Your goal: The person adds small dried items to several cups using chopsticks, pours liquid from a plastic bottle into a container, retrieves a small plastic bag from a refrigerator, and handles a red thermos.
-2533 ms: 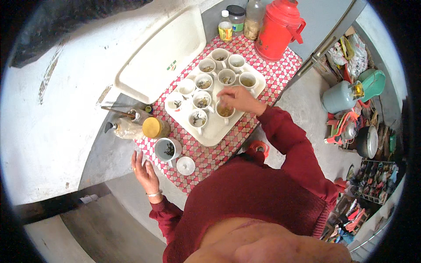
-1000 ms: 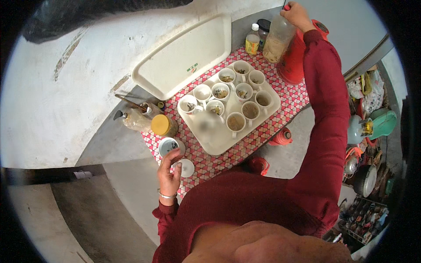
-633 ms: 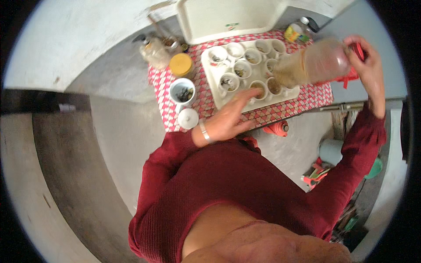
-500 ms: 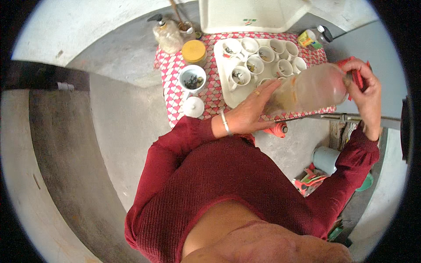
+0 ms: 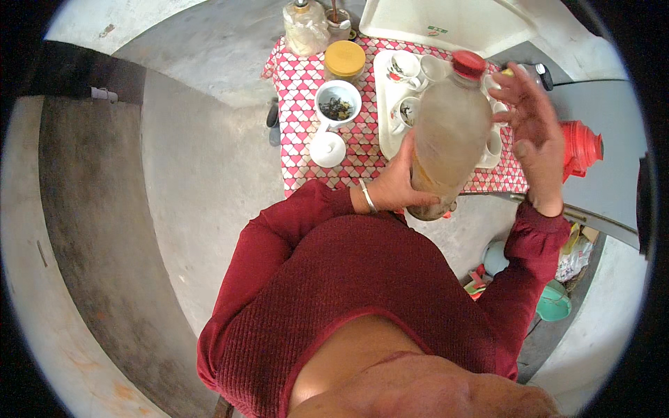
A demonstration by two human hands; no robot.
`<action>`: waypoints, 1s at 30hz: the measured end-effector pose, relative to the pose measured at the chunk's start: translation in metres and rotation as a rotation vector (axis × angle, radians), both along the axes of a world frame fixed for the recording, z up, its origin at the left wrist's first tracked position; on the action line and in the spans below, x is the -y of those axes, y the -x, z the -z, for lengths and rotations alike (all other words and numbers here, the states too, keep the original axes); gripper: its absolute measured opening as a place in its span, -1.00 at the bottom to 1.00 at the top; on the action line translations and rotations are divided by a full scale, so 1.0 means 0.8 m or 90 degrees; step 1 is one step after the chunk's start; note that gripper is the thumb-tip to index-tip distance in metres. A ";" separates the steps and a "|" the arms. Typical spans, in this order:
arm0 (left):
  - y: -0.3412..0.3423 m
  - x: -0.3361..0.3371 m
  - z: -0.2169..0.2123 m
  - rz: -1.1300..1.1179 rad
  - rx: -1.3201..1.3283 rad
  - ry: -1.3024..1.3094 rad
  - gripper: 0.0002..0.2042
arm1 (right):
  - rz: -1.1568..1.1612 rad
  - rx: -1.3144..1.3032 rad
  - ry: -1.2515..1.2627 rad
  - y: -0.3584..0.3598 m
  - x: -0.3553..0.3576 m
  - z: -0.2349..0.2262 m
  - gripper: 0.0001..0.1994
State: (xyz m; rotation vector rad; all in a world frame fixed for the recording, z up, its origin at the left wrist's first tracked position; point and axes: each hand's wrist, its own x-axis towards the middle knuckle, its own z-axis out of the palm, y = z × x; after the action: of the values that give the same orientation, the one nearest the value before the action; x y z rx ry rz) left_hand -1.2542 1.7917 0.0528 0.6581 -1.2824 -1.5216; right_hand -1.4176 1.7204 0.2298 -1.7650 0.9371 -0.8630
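Observation:
A large clear plastic bottle, cloudy and stained brownish inside near its base, is held in front of me with its red cap at the top. My left hand is wrapped round its lower part. Just right of the bottle, my right hand is raised with its fingers spread, a little blurred and holding nothing. Behind the bottle lies a white tray of white cups, partly hidden; dark leaves show in a cup. Left of the tray are a larger white cup with leaves and its white lid.
A heart-patterned cloth covers the table. Toward the back left stand a yellow-lidded jar and a plastic-wrapped container. A second tray leans at the back. A red thermos-like vessel stands right; a green basin is below.
The bottle has swung from lying sideways to nearly upright, cap end up. My right hand has come off its neck end and opened. My view has shifted to the left.

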 end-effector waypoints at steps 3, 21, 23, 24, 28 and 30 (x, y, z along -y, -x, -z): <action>-0.009 0.000 -0.009 -0.059 -0.033 -0.027 0.10 | -0.019 -0.081 -0.121 0.010 -0.020 0.066 -0.09; -0.049 -0.010 0.027 0.105 -0.171 -0.085 -0.16 | 0.026 -0.315 -0.127 0.039 -0.059 0.143 -0.08; -0.078 -0.009 0.037 0.046 -0.093 -0.087 -0.27 | -0.052 -0.315 -0.168 0.045 -0.050 0.133 -0.08; -0.092 -0.008 0.039 0.025 -0.045 -0.064 -0.27 | -0.089 -0.317 -0.188 0.048 -0.047 0.130 -0.07; -0.135 0.000 0.010 -0.016 0.155 0.024 -0.32 | -0.223 -0.376 -0.378 0.056 -0.030 0.128 -0.03; -0.151 0.008 0.007 0.066 0.262 0.105 -0.38 | -0.289 -0.336 -0.435 0.059 -0.023 0.140 -0.02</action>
State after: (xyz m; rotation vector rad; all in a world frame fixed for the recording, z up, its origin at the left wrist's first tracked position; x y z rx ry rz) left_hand -1.1330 1.7855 0.0472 0.8354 -1.7558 -1.3848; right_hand -1.4652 1.7386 0.1181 -1.5018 0.9475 0.2258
